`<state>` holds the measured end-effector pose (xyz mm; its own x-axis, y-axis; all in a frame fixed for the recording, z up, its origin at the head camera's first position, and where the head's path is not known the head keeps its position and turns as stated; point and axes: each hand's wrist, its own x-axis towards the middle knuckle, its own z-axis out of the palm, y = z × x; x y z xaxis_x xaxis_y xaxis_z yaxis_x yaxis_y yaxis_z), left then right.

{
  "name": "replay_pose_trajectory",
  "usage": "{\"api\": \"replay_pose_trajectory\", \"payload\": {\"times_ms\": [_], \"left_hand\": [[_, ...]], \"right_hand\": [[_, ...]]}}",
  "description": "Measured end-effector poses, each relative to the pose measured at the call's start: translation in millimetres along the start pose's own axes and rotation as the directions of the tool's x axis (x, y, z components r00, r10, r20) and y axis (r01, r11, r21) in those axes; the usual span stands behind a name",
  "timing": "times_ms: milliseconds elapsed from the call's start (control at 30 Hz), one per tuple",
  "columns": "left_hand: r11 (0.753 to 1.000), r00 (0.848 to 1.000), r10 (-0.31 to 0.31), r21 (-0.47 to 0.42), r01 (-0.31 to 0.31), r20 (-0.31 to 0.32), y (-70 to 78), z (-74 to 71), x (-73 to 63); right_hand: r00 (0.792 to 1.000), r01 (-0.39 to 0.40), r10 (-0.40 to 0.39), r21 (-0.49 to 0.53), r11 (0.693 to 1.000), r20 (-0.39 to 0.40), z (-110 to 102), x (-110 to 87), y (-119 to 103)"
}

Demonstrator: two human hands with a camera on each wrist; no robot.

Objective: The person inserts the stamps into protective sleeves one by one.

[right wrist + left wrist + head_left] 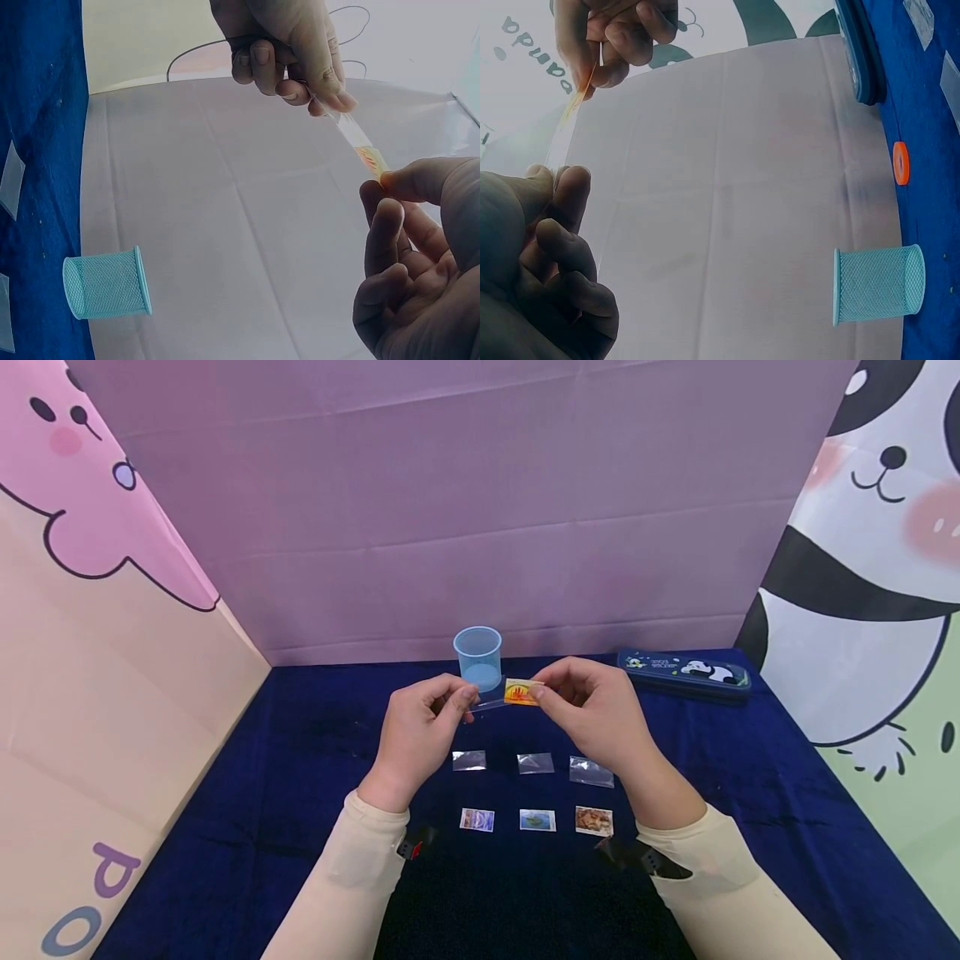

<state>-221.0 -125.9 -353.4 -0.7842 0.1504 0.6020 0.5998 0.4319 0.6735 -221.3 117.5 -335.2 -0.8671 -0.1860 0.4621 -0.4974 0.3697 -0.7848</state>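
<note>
My left hand [420,731] pinches one end of a small clear plastic sleeve [489,705] between thumb and forefinger. Opposite it, my right hand [592,706] pinches a yellow and orange stamp [517,692] by its right end. In the right wrist view the stamp [370,159] and the clear sleeve [354,132] form one line between the two hands, raised above the table. I cannot tell how far the stamp sits inside the sleeve. Below the hands lie clear sleeves [536,763] in a row, and nearer me a purplish stamp [477,820], a blue-green stamp [537,820] and a brown stamp [594,821].
A light blue mesh pen holder [477,647] stands at the back of the dark blue cloth [315,760]. Back right is a navy pencil case [684,675] with a panda on it. An orange ring [901,163] shows between them in the left wrist view.
</note>
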Motion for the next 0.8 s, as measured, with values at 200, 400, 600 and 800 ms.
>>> {"api": "replay_pose_trajectory", "payload": {"times_ms": [200, 400, 600, 800], "left_hand": [[1.000, 1.000, 0.004, 0.015, -0.004, 0.001, -0.9, -0.3, -0.1], [1.000, 1.000, 0.008, 0.015, -0.008, 0.000, -1.5, 0.3, 0.0], [0.999, 1.000, 0.002, 0.036, -0.002, 0.008, -1.6, 0.5, -0.2], [0.999, 0.999, -0.012, 0.048, 0.010, 0.040, -0.4, 0.4, -0.1]], "right_hand": [[1.000, -0.004, 0.004, -0.015, 1.000, 0.002, 0.3, 0.6, 1.3], [1.000, -0.009, 0.009, -0.016, 1.000, 0.011, 0.0, 0.7, 1.3], [1.000, -0.009, 0.010, -0.020, 1.000, 0.019, -0.2, 0.7, 1.0], [1.000, 0.006, -0.006, -0.011, 1.000, 0.024, 0.4, 0.8, 0.9]]}}
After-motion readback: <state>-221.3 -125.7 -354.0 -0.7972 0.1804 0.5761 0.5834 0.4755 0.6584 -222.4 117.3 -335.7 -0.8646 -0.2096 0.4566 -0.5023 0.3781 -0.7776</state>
